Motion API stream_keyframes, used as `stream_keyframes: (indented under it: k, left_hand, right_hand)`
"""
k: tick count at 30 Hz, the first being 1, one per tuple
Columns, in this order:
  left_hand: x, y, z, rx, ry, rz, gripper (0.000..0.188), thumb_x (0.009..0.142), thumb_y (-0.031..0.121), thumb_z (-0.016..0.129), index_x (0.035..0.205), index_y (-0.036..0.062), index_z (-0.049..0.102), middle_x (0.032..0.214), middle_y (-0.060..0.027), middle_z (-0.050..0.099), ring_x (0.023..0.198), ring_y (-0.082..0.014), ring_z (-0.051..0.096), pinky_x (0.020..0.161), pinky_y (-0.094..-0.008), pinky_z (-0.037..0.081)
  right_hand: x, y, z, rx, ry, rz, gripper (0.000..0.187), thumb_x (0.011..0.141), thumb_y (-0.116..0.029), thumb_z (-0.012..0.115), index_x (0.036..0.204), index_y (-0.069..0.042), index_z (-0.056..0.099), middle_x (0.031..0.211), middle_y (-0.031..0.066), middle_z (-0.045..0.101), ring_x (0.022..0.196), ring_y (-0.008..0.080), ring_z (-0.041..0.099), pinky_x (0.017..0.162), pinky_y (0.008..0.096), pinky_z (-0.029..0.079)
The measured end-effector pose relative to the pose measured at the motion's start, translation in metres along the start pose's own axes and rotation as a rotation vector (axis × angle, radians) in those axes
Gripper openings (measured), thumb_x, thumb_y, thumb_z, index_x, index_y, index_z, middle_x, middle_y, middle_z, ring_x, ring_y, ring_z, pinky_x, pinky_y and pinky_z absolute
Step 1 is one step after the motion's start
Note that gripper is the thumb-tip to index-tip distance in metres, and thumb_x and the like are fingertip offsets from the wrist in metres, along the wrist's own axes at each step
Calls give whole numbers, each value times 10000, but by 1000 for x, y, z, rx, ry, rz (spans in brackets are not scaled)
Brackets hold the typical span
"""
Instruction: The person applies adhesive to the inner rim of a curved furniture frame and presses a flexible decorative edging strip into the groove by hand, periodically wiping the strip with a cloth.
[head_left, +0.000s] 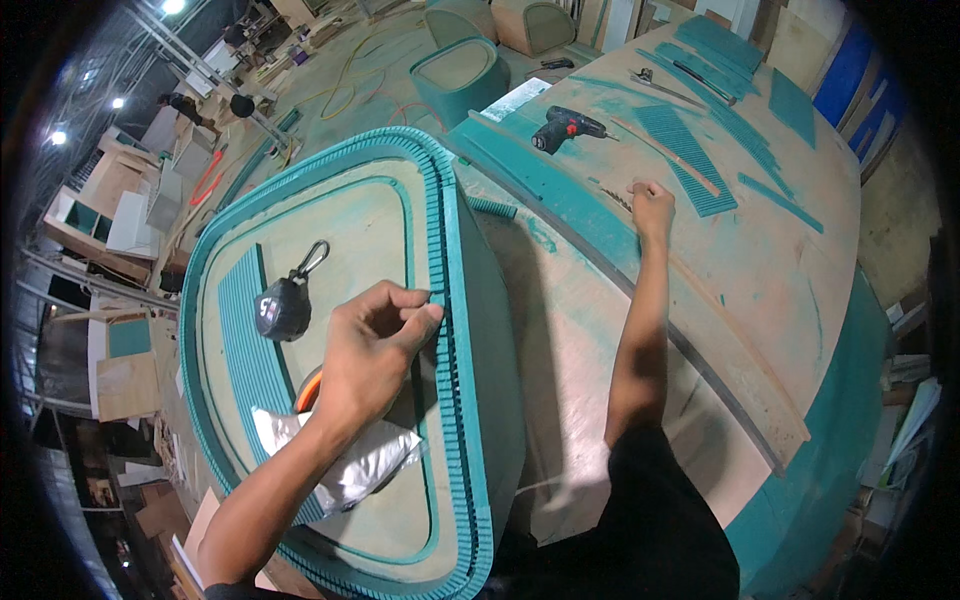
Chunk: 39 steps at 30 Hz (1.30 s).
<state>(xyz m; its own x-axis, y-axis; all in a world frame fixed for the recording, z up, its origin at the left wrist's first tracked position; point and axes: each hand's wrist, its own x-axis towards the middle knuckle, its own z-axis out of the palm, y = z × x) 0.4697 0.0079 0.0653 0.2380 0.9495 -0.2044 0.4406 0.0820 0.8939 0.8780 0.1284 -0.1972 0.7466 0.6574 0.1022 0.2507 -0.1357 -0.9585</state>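
Note:
A large rounded panel frame (470, 420), teal and tan, stands tilted in front of me, with a rim of closely slotted teal strip (447, 250). Thumb and forefinger of my left hand (375, 345) are pinched together right at this slotted rim; a tiny dark bit shows at the tips, too small to name. To the right, my right hand (653, 208) reaches over the workbench (740, 290), its fingers closed. Beside those fingers lies a short row of small dark pieces (615, 197). Whatever the right fingers hold is hidden.
Inside the frame lie a ribbed teal strip (250, 330), a dark pouch with a carabiner (283, 308), a white plastic bag (365, 465) and a partly covered orange ring (309, 392). The bench carries a cordless drill (566, 129), ribbed teal pieces (690, 165) and a long straight edge (690, 350).

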Motion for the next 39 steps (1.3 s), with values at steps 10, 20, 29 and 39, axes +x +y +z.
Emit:
stream_keyframes:
  k: [10, 20, 29, 39]
  left_hand:
    - [-1, 5, 0, -43, -1, -43, 129, 978, 99, 744, 1018, -18, 707, 876, 8, 692, 803, -35, 590, 737, -227, 494]
    - [-5, 9, 6, 89, 41, -91, 173, 997, 131, 721, 1063, -28, 731, 934, -79, 743, 863, -97, 673, 773, -272, 554]
    - [-5, 8, 3, 37, 33, -81, 190, 1005, 132, 710, 1080, -40, 737, 910, -78, 745, 811, -81, 665, 725, -250, 544]
    - [-5, -1, -17, 202, -26, 44, 262, 979, 193, 745, 1108, -34, 774, 890, -82, 770, 809, -95, 667, 735, -277, 554]
  right_hand:
    - [121, 117, 100, -620, -327, -42, 413, 919, -230, 639, 1311, -121, 707, 1299, 200, 696, 1203, 368, 670, 1016, 451, 536]
    - [110, 83, 117, -946, -335, -88, 281, 956, -268, 671, 1141, -78, 764, 1209, 141, 734, 1155, 321, 703, 955, 502, 567]
    - [86, 56, 137, -377, 14, -170, 214, 922, -229, 724, 1017, -44, 771, 979, 156, 785, 915, 291, 754, 760, 406, 567]
    - [-132, -241, 18, 423, -679, -561, 185, 952, -138, 749, 1074, -2, 776, 935, 47, 741, 817, 98, 655, 725, 258, 509]
